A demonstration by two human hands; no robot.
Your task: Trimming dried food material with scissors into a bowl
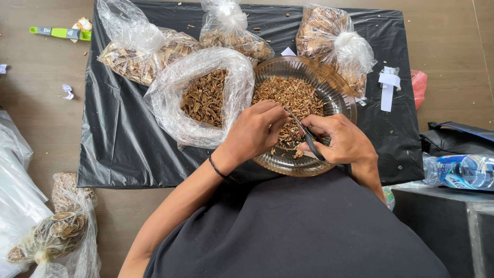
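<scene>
A clear glass bowl (342, 92) half full of brown dried cuttings (288, 95) rests on a black plastic sheet in front of me. My right hand (342, 140) grips black-handled scissors (304, 132) over the bowl's near side, blades pointing toward my left hand. My left hand (253, 129) pinches a small dried piece at the scissor tips. An open clear plastic bag (170, 98) holding darker dried pieces (205, 99) lies just left of the bowl, touching my left hand's side.
Three tied clear bags (141, 49) of dried material sit along the sheet's far edge. A green tool (60, 32) lies far left on the wooden floor. More filled bags (56, 231) lie near left. A water bottle (460, 171) and dark bag (453, 136) are right.
</scene>
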